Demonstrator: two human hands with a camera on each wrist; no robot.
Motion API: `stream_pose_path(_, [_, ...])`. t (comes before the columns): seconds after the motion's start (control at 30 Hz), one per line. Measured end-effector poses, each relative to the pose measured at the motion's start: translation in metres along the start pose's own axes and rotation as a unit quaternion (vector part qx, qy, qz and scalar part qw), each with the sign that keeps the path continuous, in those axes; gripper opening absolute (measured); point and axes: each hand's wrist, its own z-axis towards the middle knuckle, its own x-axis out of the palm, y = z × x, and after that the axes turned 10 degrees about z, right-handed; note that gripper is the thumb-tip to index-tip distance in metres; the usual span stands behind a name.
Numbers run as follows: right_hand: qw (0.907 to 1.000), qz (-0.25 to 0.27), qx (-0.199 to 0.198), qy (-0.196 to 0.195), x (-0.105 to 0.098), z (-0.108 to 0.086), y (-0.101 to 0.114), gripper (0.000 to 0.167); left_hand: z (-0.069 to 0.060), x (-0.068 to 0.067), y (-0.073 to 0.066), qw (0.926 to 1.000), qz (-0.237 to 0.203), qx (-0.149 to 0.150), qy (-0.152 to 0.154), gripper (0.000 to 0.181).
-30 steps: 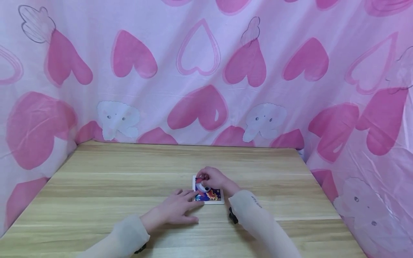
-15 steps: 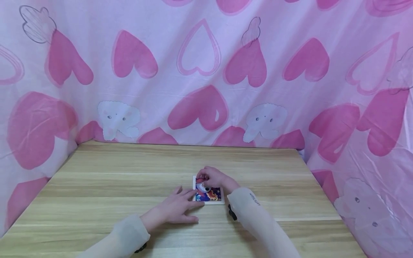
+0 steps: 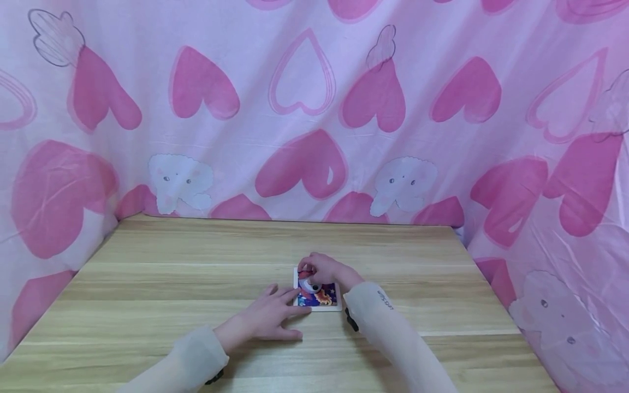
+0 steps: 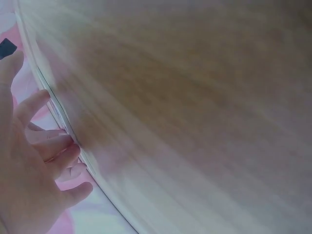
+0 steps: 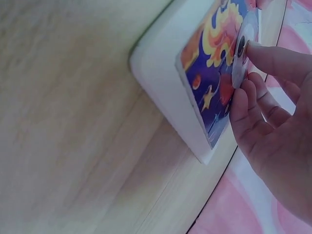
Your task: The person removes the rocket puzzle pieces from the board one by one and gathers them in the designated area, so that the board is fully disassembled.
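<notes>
A small square picture board (image 3: pixel 324 299) with a white border lies on the wooden table, showing yellow-orange flames, stars and a dark blue ground. In the right wrist view, the colourful picture (image 5: pixel 217 73) sits inside the rounded white border (image 5: pixel 156 78). My right hand (image 3: pixel 326 270) comes over its far side, fingers bent and thumb and fingertips touching a white patch (image 5: pixel 238 70) with a dark spot. Whether they pinch a loose piece is unclear. Spread almost straight, the fingers of my left hand (image 3: pixel 272 316) rest along the board's left and near edges.
The wooden table (image 3: pixel 172 284) extends around the board. Behind it and along both sides hangs a pink curtain (image 3: pixel 304 125) with hearts and white cartoon animals. A dark strap part (image 3: pixel 351 319) shows at the right cuff.
My right wrist and sleeve have shifted slightly to the left, while the fingers stay at the same part of the picture. The left hand and the board hold their places.
</notes>
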Motion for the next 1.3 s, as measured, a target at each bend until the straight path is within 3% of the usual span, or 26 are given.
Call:
stream_pose_path(0.27, [0.9999,0.012,0.008,-0.004,-0.0003,-0.003,0.0031,0.028,0.0005,-0.0023,-0.0004,1.0,0.005,0.002,0.003,0.058])
stream_pose_path(0.67, [0.9984,-0.037,0.043,0.006,-0.002,0.0013,0.0074,0.029,0.0007,-0.0041,-0.0003,0.9999,0.012,0.007,0.006,0.057])
stream_pose_path(0.9, [0.9979,-0.047,0.044,0.011,-0.0031,0.0026,0.0073,0.03,0.0004,-0.0043,-0.0002,0.9999,0.012,0.009,0.004,0.058])
stream_pose_path(1.3, [0.9978,-0.024,0.059,0.018,-0.0031,0.0045,0.0062,0.031,0.0001,-0.0025,0.0004,0.9999,0.012,0.006,0.007,0.058])
